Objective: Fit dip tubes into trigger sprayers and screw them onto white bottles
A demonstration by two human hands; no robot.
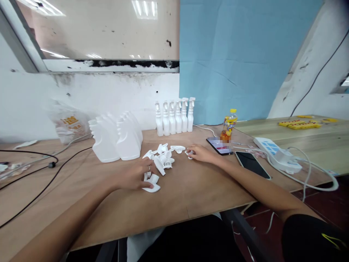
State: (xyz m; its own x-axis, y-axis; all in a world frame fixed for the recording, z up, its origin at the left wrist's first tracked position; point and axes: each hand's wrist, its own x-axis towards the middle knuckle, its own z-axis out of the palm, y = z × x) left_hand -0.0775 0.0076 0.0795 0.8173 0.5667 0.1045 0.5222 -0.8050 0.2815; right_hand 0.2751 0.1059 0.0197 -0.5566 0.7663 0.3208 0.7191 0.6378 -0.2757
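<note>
My left hand is curled around a white plastic spray-head piece at the near-left side of a small pile. Its thumb lies on the piece's lower edge. Loose white spray-head parts lie heaped just right of these fingers, and another long white part rests behind the heap. On the right side of the pile, my right hand has its fingertips closed on a small white plastic part, which they partly cover.
White empty-looking jugs stand grouped at back left, beside a plastic bag. Several white spray bottles line the wall. Right are a drink bottle, two phones, a power strip and cables. Yellow pieces lie farther right.
</note>
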